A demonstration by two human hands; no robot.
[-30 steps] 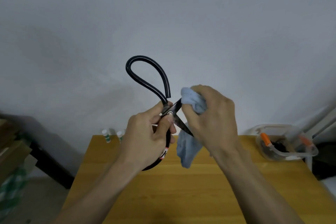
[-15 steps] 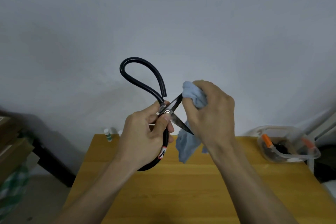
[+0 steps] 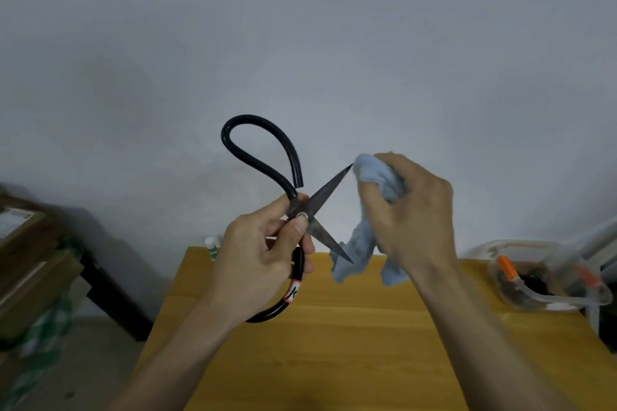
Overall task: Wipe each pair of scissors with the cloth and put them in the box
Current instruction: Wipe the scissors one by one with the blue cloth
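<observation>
Scissors (image 3: 310, 210), blades open, gripped in left hand (image 3: 263, 260); right hand (image 3: 410, 210) clutching cloth (image 3: 377, 177) at tip: puncture risk.

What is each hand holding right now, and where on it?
Left hand grips the black-handled scissors at the pivot, thumb on the rivet. Right hand grips the bunched blue cloth at the upper blade's tip.
</observation>
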